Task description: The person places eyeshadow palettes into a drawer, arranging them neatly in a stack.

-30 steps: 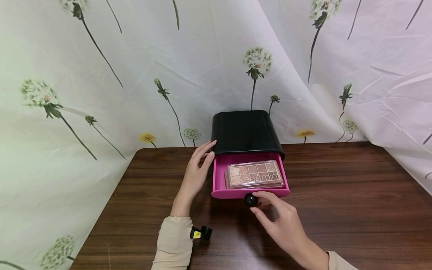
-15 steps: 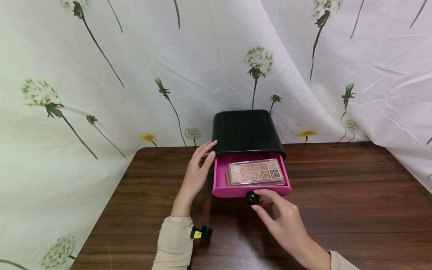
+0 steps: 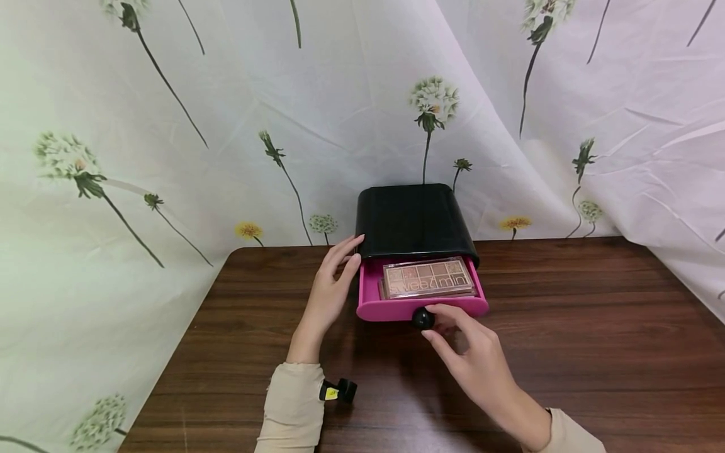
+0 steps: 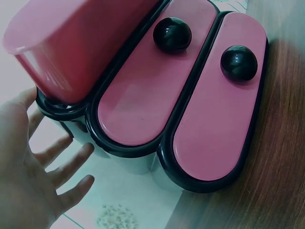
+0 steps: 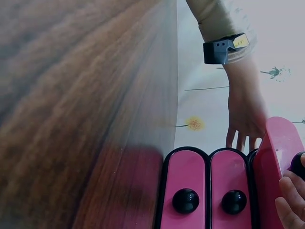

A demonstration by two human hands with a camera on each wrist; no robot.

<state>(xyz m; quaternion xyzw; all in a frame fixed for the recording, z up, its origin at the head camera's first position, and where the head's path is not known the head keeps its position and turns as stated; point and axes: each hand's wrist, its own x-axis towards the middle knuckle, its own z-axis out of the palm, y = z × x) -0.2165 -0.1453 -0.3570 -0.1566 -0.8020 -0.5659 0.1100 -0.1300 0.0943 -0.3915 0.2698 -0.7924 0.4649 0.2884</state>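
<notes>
A black drawer box point(image 3: 413, 220) stands at the table's back edge, its top pink drawer point(image 3: 387, 311) pulled partway out. In that drawer lies a clear-lidded eyeshadow palette point(image 3: 429, 278), with another flat case partly hidden beneath it. My right hand point(image 3: 478, 362) pinches the drawer's round black knob point(image 3: 422, 318) between thumb and fingers. My left hand point(image 3: 328, 296) touches the box's left side near the front. In the left wrist view, the fingers point(image 4: 71, 164) of that hand are spread and extended.
Two lower pink drawers point(image 4: 214, 119) with black knobs point(image 4: 239, 63) are closed. Behind the dark wooden table point(image 3: 249, 314) hangs a white cloth point(image 3: 340, 113) printed with dandelions. A small black device point(image 3: 338, 391) is strapped at the left sleeve.
The top drawer has slid a little back into the box, with the right hand moving along on its knob. The left hand has stayed in place.
</notes>
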